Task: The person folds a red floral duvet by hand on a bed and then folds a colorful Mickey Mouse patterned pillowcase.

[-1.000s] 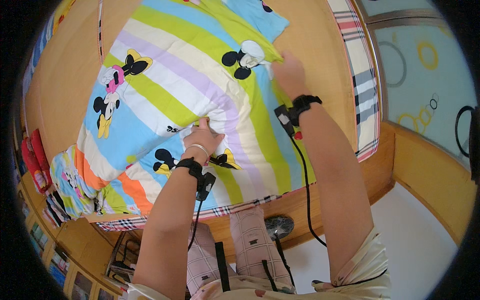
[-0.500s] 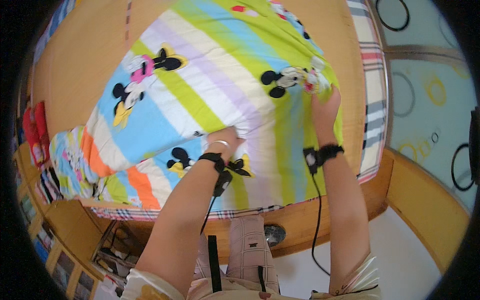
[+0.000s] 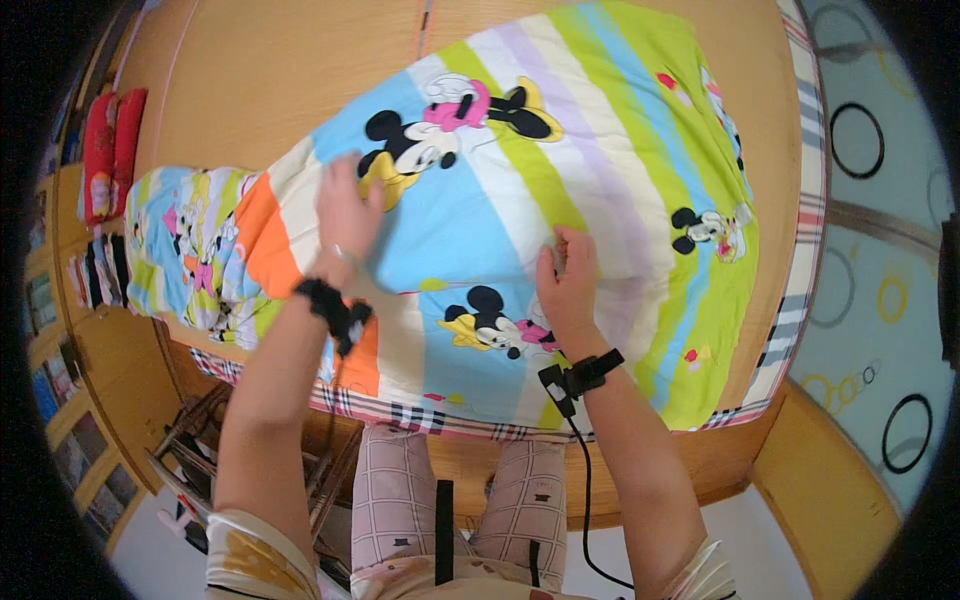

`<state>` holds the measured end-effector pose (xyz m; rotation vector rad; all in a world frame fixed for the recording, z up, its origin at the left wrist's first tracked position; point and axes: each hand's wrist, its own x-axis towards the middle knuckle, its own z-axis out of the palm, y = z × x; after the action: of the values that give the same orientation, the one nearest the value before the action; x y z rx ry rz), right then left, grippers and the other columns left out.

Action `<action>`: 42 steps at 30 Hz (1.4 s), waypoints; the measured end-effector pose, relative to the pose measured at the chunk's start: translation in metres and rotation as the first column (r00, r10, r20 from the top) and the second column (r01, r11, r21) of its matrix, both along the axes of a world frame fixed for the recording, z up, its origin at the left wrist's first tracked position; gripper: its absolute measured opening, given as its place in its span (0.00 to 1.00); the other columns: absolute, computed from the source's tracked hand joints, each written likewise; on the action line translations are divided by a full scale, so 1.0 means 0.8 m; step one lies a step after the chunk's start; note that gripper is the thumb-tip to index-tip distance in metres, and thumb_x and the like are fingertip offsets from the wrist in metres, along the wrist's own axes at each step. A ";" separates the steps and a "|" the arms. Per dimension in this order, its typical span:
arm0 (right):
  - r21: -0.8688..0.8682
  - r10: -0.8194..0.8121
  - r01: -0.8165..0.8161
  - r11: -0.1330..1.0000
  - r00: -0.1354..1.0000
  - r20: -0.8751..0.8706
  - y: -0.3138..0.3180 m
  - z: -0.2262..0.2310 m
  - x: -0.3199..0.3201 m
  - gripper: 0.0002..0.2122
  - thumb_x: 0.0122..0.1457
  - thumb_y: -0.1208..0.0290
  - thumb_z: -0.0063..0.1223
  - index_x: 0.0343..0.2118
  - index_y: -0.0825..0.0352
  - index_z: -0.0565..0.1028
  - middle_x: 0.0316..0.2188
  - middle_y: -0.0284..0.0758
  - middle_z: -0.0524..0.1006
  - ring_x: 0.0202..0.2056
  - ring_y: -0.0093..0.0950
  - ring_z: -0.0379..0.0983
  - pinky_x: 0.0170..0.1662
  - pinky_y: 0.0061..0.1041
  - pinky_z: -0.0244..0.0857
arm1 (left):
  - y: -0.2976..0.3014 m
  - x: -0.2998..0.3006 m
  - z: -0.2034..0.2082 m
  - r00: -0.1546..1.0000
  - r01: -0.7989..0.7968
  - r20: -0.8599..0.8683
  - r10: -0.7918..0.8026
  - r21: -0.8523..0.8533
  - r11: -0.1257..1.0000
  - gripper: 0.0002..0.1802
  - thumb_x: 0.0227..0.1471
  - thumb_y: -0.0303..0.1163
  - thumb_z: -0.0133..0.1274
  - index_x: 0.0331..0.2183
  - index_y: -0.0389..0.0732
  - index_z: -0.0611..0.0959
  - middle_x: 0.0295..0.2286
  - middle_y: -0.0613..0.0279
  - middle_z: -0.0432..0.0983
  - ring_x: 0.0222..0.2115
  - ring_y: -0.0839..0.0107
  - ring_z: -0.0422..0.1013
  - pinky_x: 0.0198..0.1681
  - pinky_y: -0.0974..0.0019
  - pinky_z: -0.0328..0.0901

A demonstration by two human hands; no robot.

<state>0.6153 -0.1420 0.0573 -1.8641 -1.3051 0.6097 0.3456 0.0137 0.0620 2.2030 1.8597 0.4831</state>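
A striped quilt (image 3: 440, 225) in blue, green, white, orange and purple, printed with cartoon mice, lies spread on the bed. Its left end (image 3: 180, 240) is bunched up, and a fold line crosses the quilt in front of me. My left hand (image 3: 350, 210) is over the blue and cream stripes on the left, fingers stretched out, with no cloth visibly gripped. Near the middle, my right hand (image 3: 570, 285) hovers at or rests on the white stripe by the fold; its thumb and forefinger are apart. Whether it touches the quilt is hard to tell.
The bare wooden bed board (image 3: 290, 60) shows beyond the quilt. A plaid cloth (image 3: 800, 180) edges the bed on the right and front. Red folded items (image 3: 110, 155) sit at the far left, near shelves (image 3: 75, 400). Patterned glass panels (image 3: 850, 290) stand at the right.
Both hands have moved left across the quilt, and the left one has reached farther out. The right hand has left the quilt's right side. My view has shifted left as well.
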 end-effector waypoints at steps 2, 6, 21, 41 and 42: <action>-0.041 0.045 -0.045 0.998 0.999 -0.011 0.015 0.010 -0.018 0.14 0.55 0.78 0.52 0.46 0.71 0.70 0.37 0.44 0.71 0.37 0.38 0.70 0.41 0.33 0.66 | 0.047 -0.049 -0.008 0.918 -0.130 -0.358 0.170 0.131 0.983 0.27 0.51 0.36 0.56 0.53 0.42 0.71 0.50 0.44 0.69 0.52 0.51 0.66 0.54 0.57 0.62; -0.115 0.055 -0.060 0.992 0.998 -0.043 0.024 0.021 -0.034 0.13 0.56 0.77 0.53 0.45 0.71 0.71 0.37 0.42 0.72 0.36 0.33 0.70 0.37 0.30 0.67 | 0.103 -0.081 0.015 0.891 -0.342 -0.419 0.174 -0.367 0.865 0.34 0.50 0.43 0.55 0.57 0.43 0.68 0.47 0.44 0.74 0.49 0.48 0.70 0.54 0.54 0.63; -0.380 -0.181 0.177 0.908 0.983 0.026 0.247 0.064 -0.071 0.40 0.48 0.56 0.63 0.59 0.73 0.57 0.46 0.55 0.72 0.48 0.41 0.72 0.49 0.33 0.68 | -0.062 -0.119 0.086 0.717 0.694 0.087 -0.691 -0.185 0.696 0.07 0.46 0.30 0.50 0.31 0.40 0.78 0.37 0.57 0.73 0.33 0.63 0.74 0.32 0.58 0.68; -0.328 -0.621 0.538 0.777 0.563 -0.546 -0.002 0.158 0.055 0.21 0.54 0.75 0.45 0.52 0.73 0.67 0.44 0.39 0.75 0.44 0.30 0.74 0.49 0.28 0.69 | -0.227 -0.135 0.084 0.876 0.481 0.297 -0.380 -0.579 0.658 0.18 0.39 0.32 0.56 0.36 0.41 0.72 0.31 0.53 0.74 0.33 0.54 0.74 0.34 0.54 0.69; -0.306 -0.680 0.637 0.708 0.494 -0.542 -0.048 0.174 0.054 0.17 0.54 0.75 0.45 0.48 0.71 0.70 0.40 0.37 0.75 0.41 0.29 0.73 0.48 0.29 0.68 | -0.235 -0.135 0.087 0.850 0.518 0.268 -0.454 -0.585 0.624 0.18 0.39 0.32 0.56 0.36 0.41 0.73 0.31 0.53 0.74 0.33 0.54 0.74 0.35 0.54 0.69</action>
<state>0.6581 -0.1805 0.1964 -1.7875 -0.0706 0.7459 0.2375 -0.1743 0.1312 1.9997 1.0429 -0.1520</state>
